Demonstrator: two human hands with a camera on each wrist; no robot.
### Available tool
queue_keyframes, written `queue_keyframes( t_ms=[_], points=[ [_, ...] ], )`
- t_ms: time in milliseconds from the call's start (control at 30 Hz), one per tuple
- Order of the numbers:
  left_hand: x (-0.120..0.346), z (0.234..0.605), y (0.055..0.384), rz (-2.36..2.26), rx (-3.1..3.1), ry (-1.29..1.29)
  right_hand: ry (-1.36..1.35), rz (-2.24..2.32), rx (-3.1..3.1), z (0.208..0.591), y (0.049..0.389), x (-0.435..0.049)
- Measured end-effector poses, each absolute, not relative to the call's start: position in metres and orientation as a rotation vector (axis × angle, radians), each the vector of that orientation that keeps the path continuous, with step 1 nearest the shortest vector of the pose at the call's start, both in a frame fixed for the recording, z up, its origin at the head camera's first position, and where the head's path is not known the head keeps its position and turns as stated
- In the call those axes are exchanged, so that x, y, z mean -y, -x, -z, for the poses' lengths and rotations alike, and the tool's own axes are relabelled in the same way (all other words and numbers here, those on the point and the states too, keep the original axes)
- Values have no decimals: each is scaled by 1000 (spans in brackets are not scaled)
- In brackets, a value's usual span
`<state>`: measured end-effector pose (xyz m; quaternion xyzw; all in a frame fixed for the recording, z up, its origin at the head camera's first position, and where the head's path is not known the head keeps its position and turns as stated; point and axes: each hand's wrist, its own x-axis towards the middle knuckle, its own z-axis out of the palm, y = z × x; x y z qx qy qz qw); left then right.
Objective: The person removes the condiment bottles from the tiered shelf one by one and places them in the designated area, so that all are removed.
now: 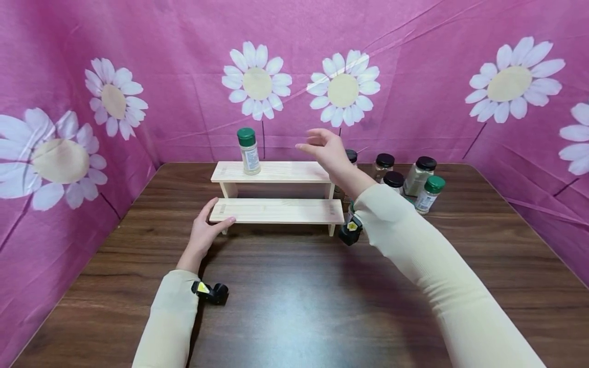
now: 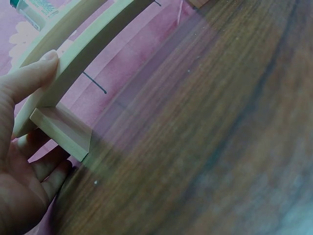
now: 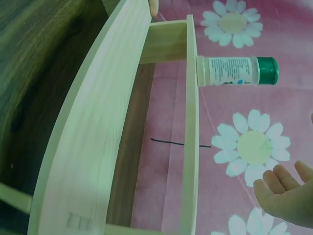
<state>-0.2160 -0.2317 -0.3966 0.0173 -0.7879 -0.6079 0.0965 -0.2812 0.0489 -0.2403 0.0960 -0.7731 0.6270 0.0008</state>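
A two-tier wooden shelf (image 1: 277, 210) stands on the table. My left hand (image 1: 204, 232) holds the left end of its lower tier, with the thumb (image 2: 41, 73) on the board and the other fingers around its end and below. On the upper tier, left of the middle, stands a spice bottle (image 1: 250, 153) with a green cap and a white label; its label also shows in the right wrist view. My right hand (image 1: 327, 153) hovers in the air by the right end of the upper tier, holding nothing, its fingers loosely bent and apart from the thumb.
Right of the shelf, several spice jars with black lids (image 1: 417, 176) stand grouped, partly behind my right forearm. Among them is another green-capped bottle (image 1: 429, 195). A pink cloth (image 1: 294, 30) with white flowers hangs behind the dark wooden table (image 1: 276, 306).
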Motion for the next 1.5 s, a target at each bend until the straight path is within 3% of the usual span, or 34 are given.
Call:
queue_keyframes(
  t_ms=[1500],
  points=[
    [232,398,218,1794,2331,-70,-332,-2014,2416,279,309,45]
  ],
)
